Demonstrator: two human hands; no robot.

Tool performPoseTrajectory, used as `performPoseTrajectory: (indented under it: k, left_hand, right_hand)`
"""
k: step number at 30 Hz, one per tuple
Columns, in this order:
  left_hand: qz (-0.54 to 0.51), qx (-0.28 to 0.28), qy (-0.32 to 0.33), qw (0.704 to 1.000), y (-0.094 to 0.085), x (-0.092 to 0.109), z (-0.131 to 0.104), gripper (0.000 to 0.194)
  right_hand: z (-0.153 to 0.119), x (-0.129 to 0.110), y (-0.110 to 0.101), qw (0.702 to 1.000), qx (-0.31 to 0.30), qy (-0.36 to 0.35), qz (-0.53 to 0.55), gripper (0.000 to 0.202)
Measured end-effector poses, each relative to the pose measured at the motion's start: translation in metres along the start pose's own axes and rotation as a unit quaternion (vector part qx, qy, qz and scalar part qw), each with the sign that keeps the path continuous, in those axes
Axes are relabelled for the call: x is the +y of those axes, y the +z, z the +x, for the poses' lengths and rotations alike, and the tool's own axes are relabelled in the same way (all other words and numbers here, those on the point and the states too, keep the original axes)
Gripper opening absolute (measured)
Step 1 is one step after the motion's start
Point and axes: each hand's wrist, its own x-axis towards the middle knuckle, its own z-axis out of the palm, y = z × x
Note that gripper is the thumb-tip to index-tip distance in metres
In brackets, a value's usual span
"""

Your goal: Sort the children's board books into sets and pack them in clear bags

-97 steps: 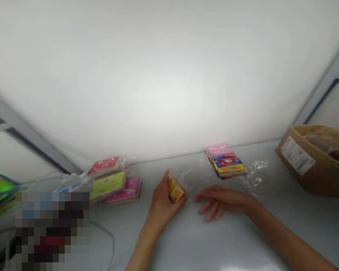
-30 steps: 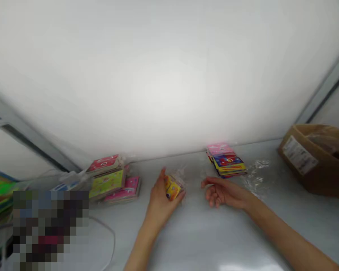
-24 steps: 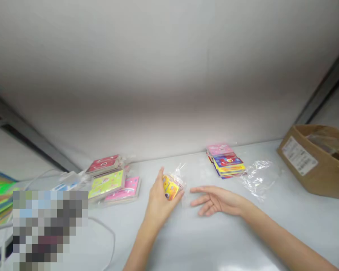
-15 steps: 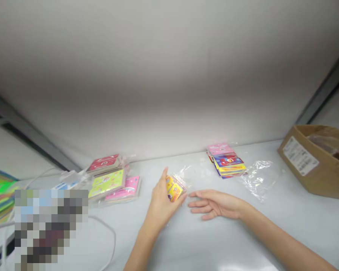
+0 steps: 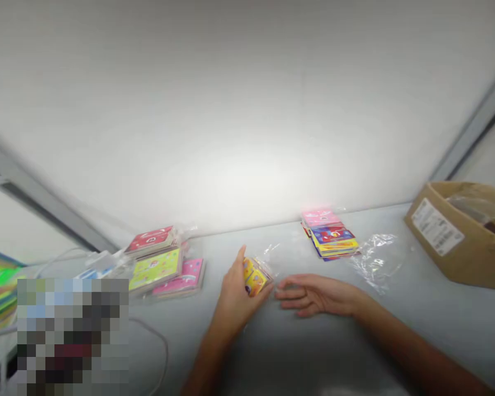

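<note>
My left hand (image 5: 240, 291) is closed around a small stack of yellow cards (image 5: 256, 276) in a clear plastic wrapper, thumb on the near side and fingers on the far side. Just right of the stack, my right hand (image 5: 309, 295) hovers palm inward, fingers apart and slightly curled, holding nothing. Farther back to the right lies a pile of colourful cards (image 5: 332, 235), pink, blue and yellow. A crumpled clear plastic bag (image 5: 377, 258) rests beside that pile.
On the left lie wrapped card stacks: red (image 5: 152, 241), lime green (image 5: 159, 268) and pink (image 5: 185, 276). An open cardboard box (image 5: 445, 242) stands at the right. A white cable (image 5: 165, 344) loops at the front left, near a pixelated patch. A white wall (image 5: 247, 110) rises behind.
The fingers of my right hand have curled in slightly. My left hand and the card stack stay almost in place. The wall looks brighter and my forearms darker.
</note>
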Motion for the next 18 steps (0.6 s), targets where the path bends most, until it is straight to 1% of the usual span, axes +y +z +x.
performPoseTrajectory:
  k: [3,4,5,7,9,13,18]
  left_hand:
    - [-0.003,0.004,0.005,1.000,0.000,0.000,0.000,0.091]
    - [-0.001,0.004,0.007,1.000,0.000,0.000,0.000,0.091]
    - [0.001,0.004,0.009,1.000,0.000,0.000,0.000,0.091]
    - [0.007,-0.005,0.012,1.000,0.000,0.001,0.000,0.093]
    - [0.011,-0.026,0.019,0.999,0.000,0.003,-0.001,0.093]
    - [0.012,-0.051,0.032,0.998,-0.003,0.007,-0.004,0.092]
    - [0.006,-0.034,0.018,0.999,-0.002,0.006,-0.003,0.091]
  right_hand:
    - [-0.009,-0.007,-0.013,0.996,-0.057,-0.049,0.040,0.034]
    - [-0.012,-0.008,-0.017,0.994,-0.064,-0.076,0.052,0.037]
    - [-0.014,-0.010,-0.021,0.991,-0.062,-0.103,0.061,0.041]
    - [-0.017,-0.012,-0.025,0.988,-0.050,-0.135,0.061,0.049]
    - [-0.018,-0.014,-0.023,0.987,-0.043,-0.145,0.050,0.055]
    - [-0.018,-0.015,-0.014,0.986,-0.061,-0.149,0.044,0.058]
    - [-0.018,-0.014,-0.017,0.986,-0.051,-0.149,0.055,0.056]
